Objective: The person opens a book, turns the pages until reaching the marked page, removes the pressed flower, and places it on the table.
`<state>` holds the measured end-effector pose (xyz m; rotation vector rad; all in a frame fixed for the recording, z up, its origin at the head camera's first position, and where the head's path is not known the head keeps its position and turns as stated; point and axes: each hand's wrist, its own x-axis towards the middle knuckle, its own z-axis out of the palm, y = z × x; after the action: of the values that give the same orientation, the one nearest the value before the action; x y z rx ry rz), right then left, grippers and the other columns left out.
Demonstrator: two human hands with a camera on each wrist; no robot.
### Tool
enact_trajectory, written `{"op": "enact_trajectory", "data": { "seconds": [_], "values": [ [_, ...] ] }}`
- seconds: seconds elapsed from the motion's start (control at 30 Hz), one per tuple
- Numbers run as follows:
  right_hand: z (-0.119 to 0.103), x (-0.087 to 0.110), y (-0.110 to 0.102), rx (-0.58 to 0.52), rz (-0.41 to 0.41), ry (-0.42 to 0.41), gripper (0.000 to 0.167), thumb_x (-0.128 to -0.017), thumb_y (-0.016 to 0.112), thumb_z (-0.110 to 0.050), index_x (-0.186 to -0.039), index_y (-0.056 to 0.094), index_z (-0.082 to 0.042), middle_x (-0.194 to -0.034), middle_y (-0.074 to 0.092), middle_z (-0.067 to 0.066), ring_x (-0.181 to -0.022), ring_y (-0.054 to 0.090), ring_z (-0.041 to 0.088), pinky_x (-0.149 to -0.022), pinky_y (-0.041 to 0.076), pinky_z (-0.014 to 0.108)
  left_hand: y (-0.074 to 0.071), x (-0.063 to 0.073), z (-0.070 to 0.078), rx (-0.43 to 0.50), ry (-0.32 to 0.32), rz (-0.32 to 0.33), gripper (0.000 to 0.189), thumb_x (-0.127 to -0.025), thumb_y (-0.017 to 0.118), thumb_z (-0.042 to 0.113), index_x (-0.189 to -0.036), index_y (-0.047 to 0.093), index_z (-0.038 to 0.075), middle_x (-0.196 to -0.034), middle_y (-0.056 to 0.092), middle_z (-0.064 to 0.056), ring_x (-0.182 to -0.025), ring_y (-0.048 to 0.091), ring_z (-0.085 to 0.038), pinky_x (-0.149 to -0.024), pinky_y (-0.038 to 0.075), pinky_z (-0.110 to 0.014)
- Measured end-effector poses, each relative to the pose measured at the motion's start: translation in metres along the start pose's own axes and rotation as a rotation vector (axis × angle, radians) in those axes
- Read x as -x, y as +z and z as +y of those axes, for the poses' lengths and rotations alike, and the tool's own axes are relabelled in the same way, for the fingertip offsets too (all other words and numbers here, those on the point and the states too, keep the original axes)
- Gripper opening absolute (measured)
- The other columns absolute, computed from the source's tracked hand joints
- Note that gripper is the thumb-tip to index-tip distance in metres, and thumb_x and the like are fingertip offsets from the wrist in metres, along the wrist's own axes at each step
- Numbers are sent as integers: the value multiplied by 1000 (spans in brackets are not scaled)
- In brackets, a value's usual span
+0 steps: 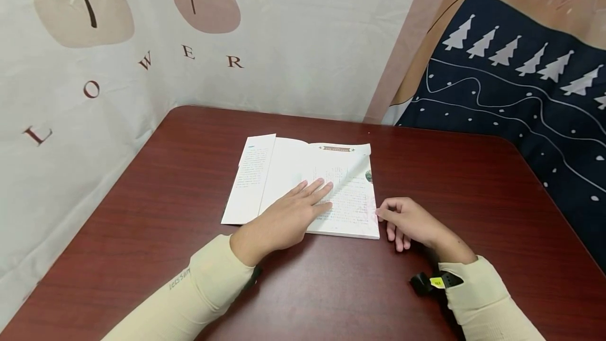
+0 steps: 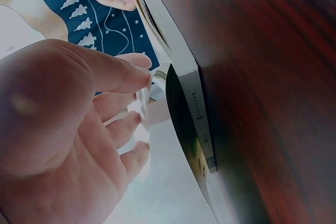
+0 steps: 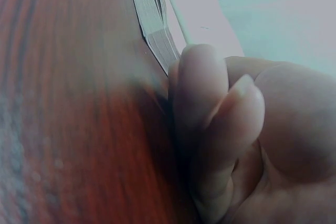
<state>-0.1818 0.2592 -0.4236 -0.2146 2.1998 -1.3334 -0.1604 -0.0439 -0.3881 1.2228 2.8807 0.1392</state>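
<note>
An open book (image 1: 356, 213) with printed pages lies on the dark red-brown table. My left hand (image 1: 295, 213) rests across the middle of it, fingers straight and spread over the right-hand page. Close by those fingers a leaf (image 1: 349, 171) lifts in a diagonal curl toward the top right corner. In the left wrist view, the book's spine (image 2: 195, 100) and dark cover show beside the thumb. My right hand (image 1: 411, 222) is at the book's right edge, thumb and index fingertips right at the page edge, other fingers hanging loosely curled. The right wrist view shows the page block (image 3: 157, 38) beyond these fingertips.
A white printed flap (image 1: 251, 178) extends from the book's left side. The table (image 1: 189, 172) meets a pale cloth (image 1: 303, 41) with fruit shapes and letters at the back. A navy cloth (image 1: 521, 99) with white trees hangs at right. A black wrist device (image 1: 421, 283) sits by the right cuff.
</note>
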Motion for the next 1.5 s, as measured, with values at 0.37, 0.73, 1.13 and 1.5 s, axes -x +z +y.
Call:
{"op": "enact_trajectory", "data": {
  "seconds": [0.37,0.73,1.13,1.5],
  "values": [
    [0,0,0,1,1,0,29,-103,52,-25,-92,54,1,-58,59,7,-37,57,15,-35,45,27,0,1,0,2,-22,-10,48,-92,57,-3,-137,61,11,-163,31,-11,-153,25,-28,-125,22,-45],
    [1,-1,-1,3,6,-3,28,-103,52,-25,-94,55,2,-58,59,7,-37,57,15,-35,46,28,0,2,-1,12,-38,-8,44,-96,65,26,-138,61,12,-163,31,-13,-153,25,-31,-124,23,-48],
    [1,0,-1,11,5,1,29,-103,53,-25,-93,55,2,-59,59,8,-37,58,15,-36,46,28,0,4,0,66,-40,-52,63,-90,73,42,-144,56,14,-166,25,-12,-155,20,-29,-125,20,-48],
    [-1,1,-1,20,2,-4,29,-103,54,-26,-94,55,2,-59,60,8,-38,57,15,-37,47,28,1,4,-1,43,-45,-27,53,-95,68,35,-142,57,14,-164,29,-13,-153,25,-32,-124,24,-50]
  ]
}}
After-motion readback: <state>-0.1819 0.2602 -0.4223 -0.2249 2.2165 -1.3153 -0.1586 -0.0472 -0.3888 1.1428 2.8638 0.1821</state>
